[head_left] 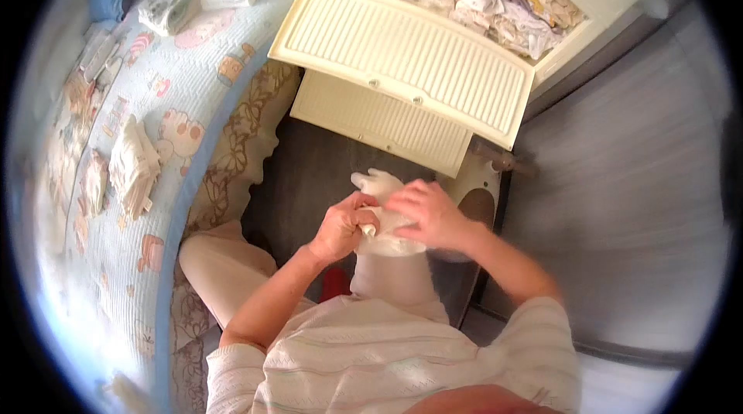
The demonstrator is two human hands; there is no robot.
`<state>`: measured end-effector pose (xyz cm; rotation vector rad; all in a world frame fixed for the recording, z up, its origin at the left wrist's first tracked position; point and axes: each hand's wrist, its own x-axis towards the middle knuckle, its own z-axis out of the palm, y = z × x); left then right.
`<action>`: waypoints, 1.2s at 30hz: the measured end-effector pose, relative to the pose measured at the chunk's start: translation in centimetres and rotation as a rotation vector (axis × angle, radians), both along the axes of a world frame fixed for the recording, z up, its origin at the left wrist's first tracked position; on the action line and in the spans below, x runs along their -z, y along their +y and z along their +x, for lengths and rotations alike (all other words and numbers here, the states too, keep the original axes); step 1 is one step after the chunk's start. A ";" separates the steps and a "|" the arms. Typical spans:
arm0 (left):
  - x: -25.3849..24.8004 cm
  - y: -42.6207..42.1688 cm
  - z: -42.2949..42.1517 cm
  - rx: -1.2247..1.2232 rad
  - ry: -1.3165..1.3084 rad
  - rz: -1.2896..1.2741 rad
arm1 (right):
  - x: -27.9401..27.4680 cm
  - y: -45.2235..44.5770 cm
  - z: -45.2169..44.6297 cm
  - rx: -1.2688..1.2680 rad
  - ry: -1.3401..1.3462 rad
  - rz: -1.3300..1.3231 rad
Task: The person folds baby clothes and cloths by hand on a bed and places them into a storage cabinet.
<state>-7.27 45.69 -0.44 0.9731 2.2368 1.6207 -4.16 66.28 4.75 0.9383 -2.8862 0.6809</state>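
A white piece of cloth (pixel 392 244), perhaps a small garment, lies bunched over my knee. My left hand (pixel 340 228) is closed on its left edge, with a bit of fabric poking out beside the thumb. My right hand (pixel 433 217), slightly blurred, rests over the cloth's right side with fingers stretched out and apart. A pale end of the fabric sticks up beyond both hands. Its exact kind cannot be made out.
Ahead, a cream drawer (pixel 402 58) is pulled open, full of folded clothes (pixel 480 0). Below it another drawer (pixel 379 120) juts out. To the left, a bed with a patterned quilt (pixel 166 85) holds a folded cloth stack (pixel 134 166) and wrapped packs (pixel 172 8).
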 end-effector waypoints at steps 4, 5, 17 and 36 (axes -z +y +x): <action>0.8 -0.2 0.2 -0.043 -0.087 -0.017 | 1.6 0.7 3.0 0.086 0.008 -0.018; 1.0 -0.2 0.2 -0.062 -0.105 -0.012 | 1.6 0.5 3.8 0.102 0.010 0.000; 1.1 0.4 -2.0 -0.091 -1.106 0.391 | 3.8 -0.8 5.6 0.332 0.147 -0.020; 8.8 -6.5 -0.9 -0.251 -1.356 0.419 | -11.8 18.8 -30.6 1.183 0.216 -0.896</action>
